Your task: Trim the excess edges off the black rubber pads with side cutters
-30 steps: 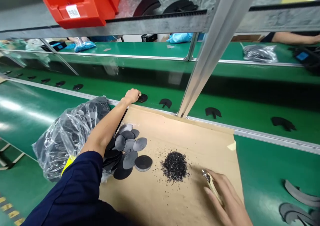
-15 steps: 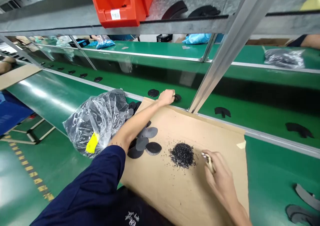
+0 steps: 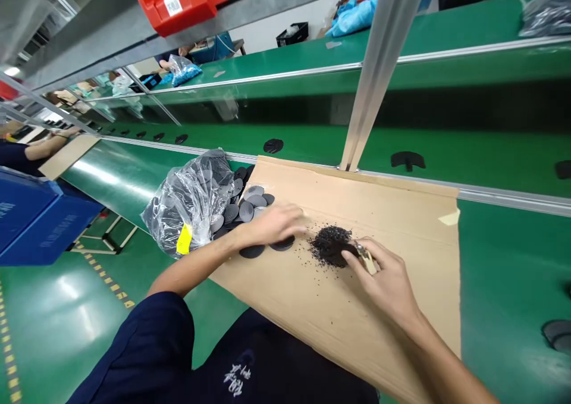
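My left hand point(image 3: 280, 223) is over the black oval discs point(image 3: 246, 211) on the brown cardboard point(image 3: 285, 291). Its fingers reach out to the right, the tips blurred, and I see nothing in them. My right hand point(image 3: 388, 276) is closed around a small hand tool point(image 3: 366, 257) with a metal tip and a beige grip. A flat black piece point(image 3: 339, 253) shows at its thumb, just above a pile of small black scraps point(image 3: 329, 235). Beside the discs lies a clear plastic bag point(image 3: 191, 193) full of more discs, with a yellow label.
Behind the cardboard runs a green belt point(image 3: 312, 154) carrying several black pieces point(image 3: 407, 160). A metal post point(image 3: 372, 77) rises at the cardboard's far edge. Overhead sits a red bin point(image 3: 178, 2) on a shelf. At left stand blue crates point(image 3: 44, 219), near another person's arm point(image 3: 51, 145).
My left hand has come back from the belt to the discs, and the black piece it touched there is gone from the belt. My right hand has moved to the scrap pile; a black piece shows there.
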`<state>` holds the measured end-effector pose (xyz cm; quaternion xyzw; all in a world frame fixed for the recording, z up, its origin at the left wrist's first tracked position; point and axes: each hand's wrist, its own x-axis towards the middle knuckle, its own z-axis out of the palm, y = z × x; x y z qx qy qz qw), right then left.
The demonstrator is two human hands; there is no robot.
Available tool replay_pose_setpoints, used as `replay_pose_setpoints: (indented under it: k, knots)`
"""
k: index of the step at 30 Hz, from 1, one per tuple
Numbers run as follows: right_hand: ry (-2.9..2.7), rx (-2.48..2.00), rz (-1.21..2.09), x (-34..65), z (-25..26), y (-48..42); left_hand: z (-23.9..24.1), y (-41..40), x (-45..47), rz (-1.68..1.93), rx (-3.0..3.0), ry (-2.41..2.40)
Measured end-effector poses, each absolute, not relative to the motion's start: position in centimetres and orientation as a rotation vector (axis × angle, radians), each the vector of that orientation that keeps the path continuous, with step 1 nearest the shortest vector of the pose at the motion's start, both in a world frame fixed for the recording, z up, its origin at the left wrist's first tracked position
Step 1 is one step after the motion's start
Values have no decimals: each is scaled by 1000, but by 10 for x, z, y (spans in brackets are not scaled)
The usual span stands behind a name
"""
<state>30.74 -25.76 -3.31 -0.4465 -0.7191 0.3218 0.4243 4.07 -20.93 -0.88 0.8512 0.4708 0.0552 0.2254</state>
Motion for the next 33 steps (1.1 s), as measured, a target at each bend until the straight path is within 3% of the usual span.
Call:
replay_pose_setpoints:
  k: [3,9,17,25,33]
  knots:
    - [-1578,-1291,1000,319,-36,-261,-18,-201,11,100,2388,1711]
    - [-1237,-1365,1279,319,-39,-258,-22,-200,7,261,2365,1617]
    - [-1133,-1326,1409,302,-39,-259,-21,-228,86,1139,1943,1092]
    - [-1106,-1302,1349,295,-41,-261,-36,-231,107,1214,2033,1235]
    - [-1200,-1314,1251,290,-43,-263,-45,-237,111,1011,1786,1224]
